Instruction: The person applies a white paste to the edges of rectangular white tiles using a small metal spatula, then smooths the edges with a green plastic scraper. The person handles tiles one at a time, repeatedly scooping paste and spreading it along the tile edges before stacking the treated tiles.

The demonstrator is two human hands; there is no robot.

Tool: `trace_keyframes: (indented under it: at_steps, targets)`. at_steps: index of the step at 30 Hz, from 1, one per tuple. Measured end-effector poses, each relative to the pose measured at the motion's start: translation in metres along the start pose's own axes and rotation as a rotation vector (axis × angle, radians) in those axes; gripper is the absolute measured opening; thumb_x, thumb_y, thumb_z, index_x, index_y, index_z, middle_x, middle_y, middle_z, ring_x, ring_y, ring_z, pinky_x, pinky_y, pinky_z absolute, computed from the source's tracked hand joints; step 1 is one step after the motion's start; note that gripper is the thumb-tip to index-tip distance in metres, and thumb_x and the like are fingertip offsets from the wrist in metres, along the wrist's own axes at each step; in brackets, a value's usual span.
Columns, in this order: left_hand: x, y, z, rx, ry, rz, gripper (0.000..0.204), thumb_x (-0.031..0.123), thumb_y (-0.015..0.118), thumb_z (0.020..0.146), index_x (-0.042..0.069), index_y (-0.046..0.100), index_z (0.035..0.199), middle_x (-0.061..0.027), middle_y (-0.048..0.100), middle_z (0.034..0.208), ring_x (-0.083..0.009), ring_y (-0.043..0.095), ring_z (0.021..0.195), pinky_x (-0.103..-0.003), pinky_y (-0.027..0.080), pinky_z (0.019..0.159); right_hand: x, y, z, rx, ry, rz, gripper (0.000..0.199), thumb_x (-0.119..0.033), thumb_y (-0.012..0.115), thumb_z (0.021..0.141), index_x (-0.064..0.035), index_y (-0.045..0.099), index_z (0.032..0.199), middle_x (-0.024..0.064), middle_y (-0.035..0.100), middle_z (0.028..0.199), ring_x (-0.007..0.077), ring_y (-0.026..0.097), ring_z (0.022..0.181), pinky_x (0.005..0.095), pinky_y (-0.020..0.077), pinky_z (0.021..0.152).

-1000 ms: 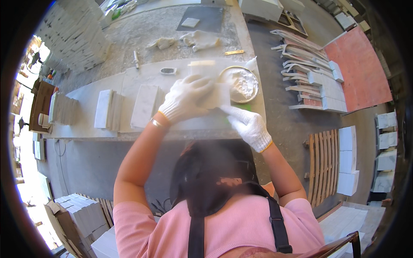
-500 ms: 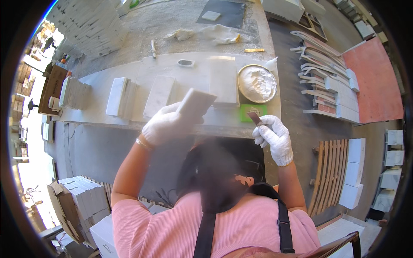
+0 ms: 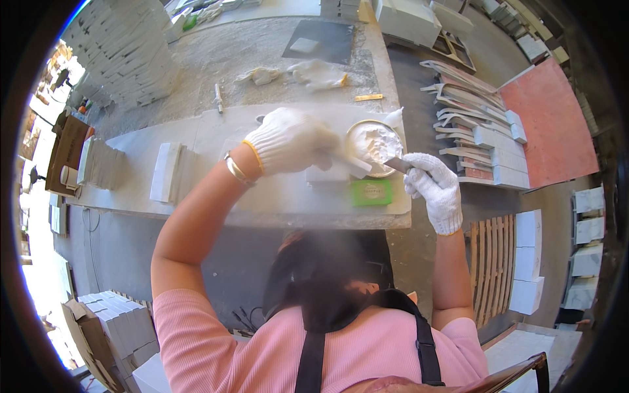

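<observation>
My left hand (image 3: pixel 291 139), in a white knitted glove, is closed on a white tile (image 3: pixel 352 164). Motion blurs it, and the glove covers most of the tile, whose end shows just at the tub's near left edge. A round tub (image 3: pixel 375 123) of white paste (image 3: pixel 371 143) stands on the worktable. My right hand (image 3: pixel 435 193), gloved too, pinches a small flat scraper (image 3: pixel 397 164), its dark blade over the tub's near right rim. Close in front of the tub lies a green and white box (image 3: pixel 371 192).
White tiles (image 3: pixel 166 171) stand in stacks along the table at left, with a tall stack (image 3: pixel 124 49) behind. Loose gloves (image 3: pixel 318 75), a yellow strip (image 3: pixel 368 97) and a dark sheet (image 3: pixel 327 33) lie farther back. A wooden pallet (image 3: pixel 493 262) is on the floor at right.
My left hand has swung right and away from me with the tile, towards the tub. My right hand has brought the scraper to the tub's rim. The view has shifted slightly.
</observation>
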State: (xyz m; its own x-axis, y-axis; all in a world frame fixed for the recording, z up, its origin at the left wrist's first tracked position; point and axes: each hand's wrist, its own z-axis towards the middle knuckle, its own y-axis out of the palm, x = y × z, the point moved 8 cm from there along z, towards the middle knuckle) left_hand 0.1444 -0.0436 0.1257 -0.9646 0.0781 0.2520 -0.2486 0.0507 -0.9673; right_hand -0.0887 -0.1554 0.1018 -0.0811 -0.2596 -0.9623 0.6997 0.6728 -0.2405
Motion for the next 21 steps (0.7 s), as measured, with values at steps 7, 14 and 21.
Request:
trace_keyframes:
  at_steps: [7,14,21]
  targets:
    - [-0.004,0.009,0.014,0.035,0.009,-0.040,0.020,0.031,0.083,0.074,0.021,0.080,0.092,-0.0034,0.070,0.088,-0.0269,0.069,0.093,-0.042,0.054,0.080,-0.040,0.048,0.055,-0.412,-0.206,-0.133,0.027,-0.001,0.067,0.101,-0.0013,0.074,0.127,0.0063,0.076,0.117,0.0116,0.070,0.098,0.0277,0.0565,0.086]
    - [-0.011,0.005,0.005,0.277,0.108,-0.029,0.020,0.031,0.084,0.072,0.021,0.080,0.089,-0.0027,0.073,0.091,-0.0256,0.069,0.097,-0.041,0.052,0.087,-0.053,0.083,0.074,-0.616,-0.390,-0.381,0.030,-0.003,0.073,0.091,-0.0078,0.080,0.119,0.0113,0.075,0.104,0.0241,0.071,0.099,0.0351,0.0554,0.094]
    - [-0.013,0.010,0.002,0.348,0.136,0.008,0.025,0.030,0.086,0.071,0.019,0.079,0.093,-0.0043,0.073,0.092,-0.0287,0.069,0.097,-0.042,0.053,0.086,-0.039,0.059,0.054,-0.576,-0.266,-0.382,0.026,-0.001,0.073,0.092,-0.0039,0.080,0.117,0.0123,0.079,0.111,0.0223,0.075,0.102,0.0335,0.0570,0.095]
